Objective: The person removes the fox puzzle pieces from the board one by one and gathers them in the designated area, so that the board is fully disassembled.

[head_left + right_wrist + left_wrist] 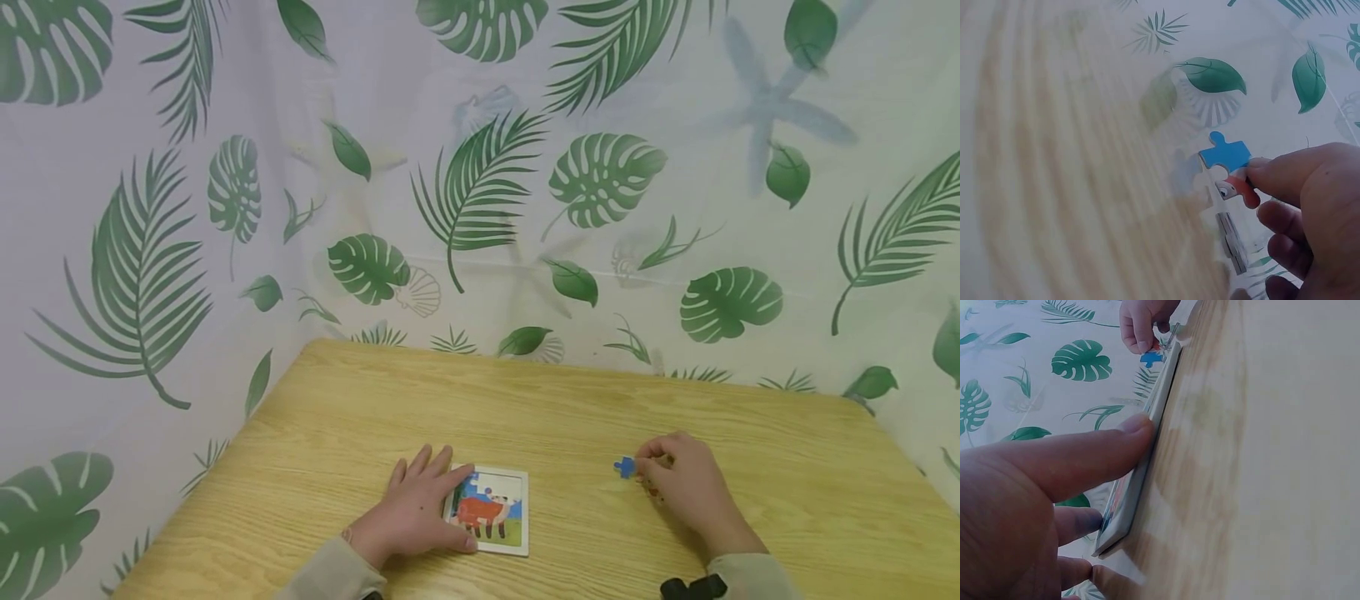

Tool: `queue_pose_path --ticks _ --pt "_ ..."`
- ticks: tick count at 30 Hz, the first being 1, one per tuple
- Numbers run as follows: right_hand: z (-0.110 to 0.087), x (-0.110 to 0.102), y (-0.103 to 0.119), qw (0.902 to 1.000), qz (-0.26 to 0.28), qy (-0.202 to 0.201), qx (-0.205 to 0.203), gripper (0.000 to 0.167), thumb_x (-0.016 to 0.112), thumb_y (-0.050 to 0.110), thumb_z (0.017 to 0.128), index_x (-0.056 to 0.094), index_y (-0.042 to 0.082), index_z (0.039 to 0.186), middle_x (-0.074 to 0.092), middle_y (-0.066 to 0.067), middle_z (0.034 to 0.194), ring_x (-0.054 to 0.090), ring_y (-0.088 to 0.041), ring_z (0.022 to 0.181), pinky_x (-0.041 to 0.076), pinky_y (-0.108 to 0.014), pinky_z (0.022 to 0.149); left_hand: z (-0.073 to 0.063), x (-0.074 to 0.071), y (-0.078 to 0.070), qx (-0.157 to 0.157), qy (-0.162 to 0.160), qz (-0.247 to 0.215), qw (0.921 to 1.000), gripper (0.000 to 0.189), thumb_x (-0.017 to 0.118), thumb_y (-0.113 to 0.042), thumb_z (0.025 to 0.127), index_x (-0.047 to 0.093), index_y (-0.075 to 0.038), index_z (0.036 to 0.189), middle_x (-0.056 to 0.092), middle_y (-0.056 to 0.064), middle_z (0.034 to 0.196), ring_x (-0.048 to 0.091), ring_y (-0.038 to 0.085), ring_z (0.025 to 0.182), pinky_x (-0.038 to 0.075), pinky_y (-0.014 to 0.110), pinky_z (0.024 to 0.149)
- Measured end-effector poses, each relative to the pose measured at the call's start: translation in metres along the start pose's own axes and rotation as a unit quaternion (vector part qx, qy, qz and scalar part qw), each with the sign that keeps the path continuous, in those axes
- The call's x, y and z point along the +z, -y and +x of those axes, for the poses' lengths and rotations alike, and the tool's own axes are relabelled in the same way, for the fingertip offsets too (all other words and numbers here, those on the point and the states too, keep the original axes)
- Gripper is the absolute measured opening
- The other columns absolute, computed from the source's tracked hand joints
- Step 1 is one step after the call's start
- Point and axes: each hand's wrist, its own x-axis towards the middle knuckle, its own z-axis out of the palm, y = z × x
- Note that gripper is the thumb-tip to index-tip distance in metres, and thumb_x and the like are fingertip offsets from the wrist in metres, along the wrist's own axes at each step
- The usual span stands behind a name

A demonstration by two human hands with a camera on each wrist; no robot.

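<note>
My left hand (420, 508) lies spread over the left side of a small white-framed jigsaw puzzle (522, 517) on the table. Its thumb presses the near edge, and the index finger reaches the far edge. The picture shows a red animal with dark legs on green and blue, with white backing bare along the top. Off to the right, my right hand (693, 483) pinches a blue puzzle piece (1227, 154) between thumb and fingertips. Just below that piece, the right wrist view shows a red-and-white part with an eye (1229, 189) and a few stacked pieces (1232, 244) seen edge-on.
The wooden table (420, 392) reaches back to a pale curtain (495, 308) printed with green leaves, which also runs down the left side. A black strap (693, 587) sits at the right wrist. Bits of red print (654, 490) show beneath the right hand.
</note>
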Motion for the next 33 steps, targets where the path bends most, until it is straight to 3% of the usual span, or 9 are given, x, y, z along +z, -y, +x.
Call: queue_pose_path --ticks 6,13,20,33 --pt "0.002 0.005 -0.003 0.9995 -0.013 0.01 -0.028 0.008 0.071 0.018 0.095 0.075 0.019 0.088 0.062 -0.005 0.101 0.057 -0.023 0.094 0.049 -0.042 0.078 0.001 0.002 0.002 0.004 -0.003 -0.003 1.0 0.103 0.081 -0.065 0.071 0.044 -0.019 0.155 0.021 0.021 0.164 0.006 0.048 0.151 -0.001 0.071 0.113" --pt "-0.001 0.009 -0.001 0.9983 -0.04 0.039 -0.012 0.006 0.072 0.026 0.095 0.075 0.023 0.09 0.062 -0.005 0.108 0.056 -0.029 0.103 0.047 -0.052 0.084 0.006 0.01 0.012 0.001 -0.008 0.006 0.9999 0.106 0.079 -0.07 0.067 0.044 -0.024 0.156 0.02 0.018 0.165 0.005 0.045 0.152 -0.003 0.07 0.114" --pt "0.0 0.009 0.001 0.9964 -0.067 0.051 -0.003 0.009 0.073 0.034 0.094 0.074 0.025 0.092 0.06 -0.004 0.109 0.051 -0.039 0.11 0.039 -0.061 0.082 0.001 0.002 0.002 0.001 -0.003 0.005 1.0 0.102 0.082 -0.063 0.071 0.045 -0.019 0.155 0.022 0.021 0.164 0.007 0.047 0.151 0.0 0.071 0.114" --pt "0.002 0.012 0.001 0.9957 -0.084 0.04 -0.008 0.007 0.074 0.033 0.093 0.074 0.025 0.092 0.06 -0.004 0.109 0.05 -0.041 0.112 0.037 -0.063 0.082 0.002 0.003 0.002 -0.001 -0.004 0.009 1.0 0.101 0.081 -0.063 0.073 0.044 -0.019 0.156 0.021 0.02 0.165 0.006 0.047 0.151 -0.001 0.07 0.114"
